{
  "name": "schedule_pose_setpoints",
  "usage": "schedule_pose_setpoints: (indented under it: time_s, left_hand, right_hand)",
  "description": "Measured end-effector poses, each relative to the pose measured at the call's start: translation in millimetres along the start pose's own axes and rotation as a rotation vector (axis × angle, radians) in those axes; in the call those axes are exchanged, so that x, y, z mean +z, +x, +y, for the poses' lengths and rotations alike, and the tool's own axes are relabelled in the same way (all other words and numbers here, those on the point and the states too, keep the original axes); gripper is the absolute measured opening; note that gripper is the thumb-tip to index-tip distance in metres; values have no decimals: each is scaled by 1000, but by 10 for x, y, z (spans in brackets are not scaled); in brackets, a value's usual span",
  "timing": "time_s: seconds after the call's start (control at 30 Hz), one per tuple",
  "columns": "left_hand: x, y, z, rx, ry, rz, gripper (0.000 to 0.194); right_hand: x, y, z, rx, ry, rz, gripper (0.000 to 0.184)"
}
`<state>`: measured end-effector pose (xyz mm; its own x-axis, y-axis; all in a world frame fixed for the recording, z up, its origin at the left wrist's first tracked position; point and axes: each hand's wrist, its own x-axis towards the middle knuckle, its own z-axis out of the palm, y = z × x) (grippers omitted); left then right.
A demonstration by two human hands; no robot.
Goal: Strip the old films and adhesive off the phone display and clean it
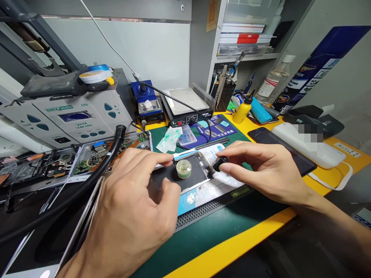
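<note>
My right hand (262, 168) pinches a small black cap (222, 163) between thumb and fingertips, above the right end of a dark phone screen panel (193, 162). A small round glass jar (183, 169) with pale yellowish content and a green label stands upright on the panel. To its left, my left hand (142, 193) has thumb and fingers apart, with the index fingertip near the panel's far edge. I cannot tell whether that fingertip touches the panel. Under the panel lies a white and blue printed sheet (189, 199).
A grey hot-air station (78, 116) stands at the left with a black hose (114, 146) running forward. Circuit boards (92, 156) lie beside it. Behind are a blue soldering unit (145, 102) and a heating plate (187, 102). At the right are a yellow bottle (243, 110) and a dark phone (282, 148).
</note>
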<state>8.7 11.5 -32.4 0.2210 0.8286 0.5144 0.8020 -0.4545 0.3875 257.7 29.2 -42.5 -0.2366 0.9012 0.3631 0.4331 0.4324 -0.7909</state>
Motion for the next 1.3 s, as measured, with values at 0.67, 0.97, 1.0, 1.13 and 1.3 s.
schedule_pose_setpoints:
  time_s: [0.67,0.97,1.0,1.13,1.3]
  left_hand:
    - [58,12,-28,24,-58,-79,26]
    - [137,-21,-42,0,-51,-58,22]
    - [137,-23,-41,0,-46,-60,21]
    - [134,-24,-31,-7,-31,-66,21]
    - [140,-27,-21,-5,-19,-72,23]
  right_hand:
    - [44,174,-212,89,230,113,20]
    - [223,388,-531,53,74,20,32]
    - [229,385,-540,43,41,12,32]
    - [231,380,-610,-24,-79,-40,27]
    - [213,409,-677,-117,-190,-101,22]
